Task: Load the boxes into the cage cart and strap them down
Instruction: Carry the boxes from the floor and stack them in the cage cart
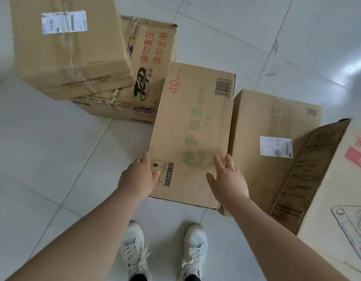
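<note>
With the box [192, 128] at frame centre on the floor [54, 149], the left hand [138, 176] and right hand [228, 179], both spread and holding nothing, should seat on opposite side edges before lifting level.

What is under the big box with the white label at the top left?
The labelled box rests on a box with red print, which lies on the tiled floor. Its left part is covered and cannot be seen.

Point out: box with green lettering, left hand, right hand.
box with green lettering [195, 118], head view, middle of its top face
left hand [136, 177], head view, back of the hand
right hand [229, 180], head view, back of the hand
</note>
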{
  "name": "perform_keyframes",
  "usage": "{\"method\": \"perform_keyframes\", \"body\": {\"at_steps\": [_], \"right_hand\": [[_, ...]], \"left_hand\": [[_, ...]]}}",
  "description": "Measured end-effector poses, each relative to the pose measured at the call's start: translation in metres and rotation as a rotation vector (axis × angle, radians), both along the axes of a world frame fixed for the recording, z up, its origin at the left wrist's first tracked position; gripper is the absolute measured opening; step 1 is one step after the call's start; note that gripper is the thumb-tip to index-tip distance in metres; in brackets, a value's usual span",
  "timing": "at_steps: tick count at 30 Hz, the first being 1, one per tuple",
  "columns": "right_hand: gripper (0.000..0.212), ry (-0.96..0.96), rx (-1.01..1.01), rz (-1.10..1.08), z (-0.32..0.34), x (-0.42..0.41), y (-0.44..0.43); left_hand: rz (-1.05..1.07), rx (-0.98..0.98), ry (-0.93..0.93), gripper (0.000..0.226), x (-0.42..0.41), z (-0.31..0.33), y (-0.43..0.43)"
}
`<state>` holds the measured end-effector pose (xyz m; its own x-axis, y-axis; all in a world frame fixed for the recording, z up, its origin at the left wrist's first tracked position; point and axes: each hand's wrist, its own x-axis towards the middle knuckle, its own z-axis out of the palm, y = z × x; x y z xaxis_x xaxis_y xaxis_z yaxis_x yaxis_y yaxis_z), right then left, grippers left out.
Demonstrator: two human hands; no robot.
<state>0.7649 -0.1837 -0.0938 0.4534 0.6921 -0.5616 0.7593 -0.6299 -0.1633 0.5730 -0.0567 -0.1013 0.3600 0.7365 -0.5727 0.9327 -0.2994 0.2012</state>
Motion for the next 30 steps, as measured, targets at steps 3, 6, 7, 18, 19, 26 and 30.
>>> {"method": "perform_keyframes", "body": {"at_steps": [3, 6, 7, 18, 19, 26, 30], "right_hand": [[0.068, 0.031, -0.026, -0.061, -0.022, -0.004, 0.005], [0.072, 0.023, -0.043, -0.076, -0.029, -0.013, 0.008], [0.073, 0.027, -0.046, -0.09, -0.029, -0.017, 0.008], [0.089, 0.257, -0.041, -0.276, -0.027, -0.087, -0.054], [0.09, 0.288, -0.029, -0.302, -0.029, -0.092, -0.061], [0.09, 0.417, 0.071, -0.426, -0.024, -0.078, -0.089], [0.084, 0.474, 0.209, -0.445, -0.01, -0.067, -0.107]], "left_hand": [[0.105, -0.08, -0.09, 0.052, 0.005, -0.027, 0.002], [0.174, -0.081, -0.154, 0.043, 0.003, -0.036, 0.003], [0.173, -0.075, -0.16, 0.042, 0.0, -0.036, 0.002], [0.042, 0.074, -0.165, 0.056, -0.071, 0.006, -0.05], [0.03, 0.077, -0.177, 0.055, -0.076, 0.009, -0.059], [0.047, -0.008, -0.45, 0.043, -0.073, 0.003, -0.128], [0.044, -0.141, -0.411, 0.046, -0.061, -0.015, -0.163]]}}
